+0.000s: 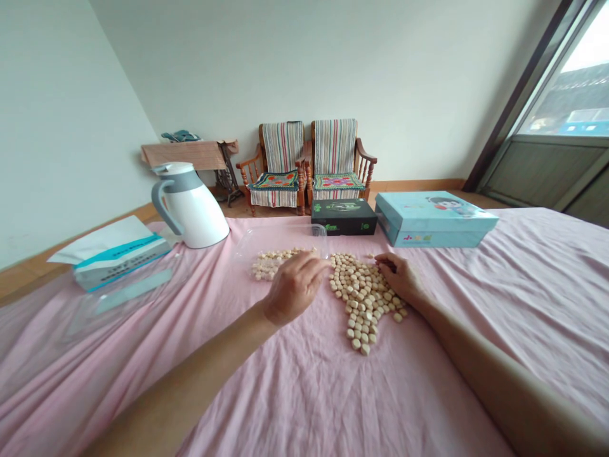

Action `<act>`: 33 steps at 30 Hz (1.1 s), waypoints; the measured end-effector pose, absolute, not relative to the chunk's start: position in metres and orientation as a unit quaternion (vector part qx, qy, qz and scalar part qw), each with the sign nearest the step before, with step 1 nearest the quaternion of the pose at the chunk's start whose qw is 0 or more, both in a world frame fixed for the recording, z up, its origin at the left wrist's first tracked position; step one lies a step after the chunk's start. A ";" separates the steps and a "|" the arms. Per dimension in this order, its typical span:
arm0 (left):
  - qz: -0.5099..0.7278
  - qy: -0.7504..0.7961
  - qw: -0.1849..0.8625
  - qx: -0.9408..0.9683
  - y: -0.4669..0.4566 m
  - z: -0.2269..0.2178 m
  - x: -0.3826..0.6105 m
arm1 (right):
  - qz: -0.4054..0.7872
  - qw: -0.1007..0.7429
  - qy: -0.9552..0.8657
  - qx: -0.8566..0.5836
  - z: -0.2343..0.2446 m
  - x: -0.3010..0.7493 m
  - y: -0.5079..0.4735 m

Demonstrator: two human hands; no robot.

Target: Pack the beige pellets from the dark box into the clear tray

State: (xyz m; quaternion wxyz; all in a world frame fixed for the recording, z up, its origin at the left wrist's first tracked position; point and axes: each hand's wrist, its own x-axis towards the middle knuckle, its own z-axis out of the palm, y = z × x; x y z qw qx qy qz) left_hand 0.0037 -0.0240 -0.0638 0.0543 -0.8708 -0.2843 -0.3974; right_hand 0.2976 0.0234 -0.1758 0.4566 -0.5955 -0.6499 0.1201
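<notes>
Several small beige lumps, like seeds or candies, lie in a spread pile on the pink cloth. A smaller heap of them lies inside a clear plastic container behind. My left hand hovers between the two heaps, knuckles up, fingers curled and pinched toward the pile's left edge. My right hand rests at the pile's right edge, fingers bent and touching the pieces. What either hand holds is hidden.
A white jug with a grey handle stands at the back left beside a white and teal packet. A black box and a light blue box sit behind the pile. Two wooden armchairs stand against the wall.
</notes>
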 end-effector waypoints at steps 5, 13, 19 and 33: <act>-0.238 -0.291 -0.026 -0.926 -0.038 -0.096 0.028 | 0.116 0.451 -0.657 -0.593 -0.175 0.299 0.023; -0.217 -0.332 -0.048 -0.917 -0.037 -0.111 0.028 | 0.120 0.453 -0.650 -0.599 -0.179 0.301 0.026; -0.229 -0.307 -0.039 -0.923 -0.043 -0.099 0.026 | 0.116 0.446 -0.656 -0.597 -0.181 0.302 0.028; -0.419 -0.321 0.033 -0.849 -0.023 -0.061 0.005 | 0.106 0.446 -0.656 -0.599 -0.181 0.302 0.027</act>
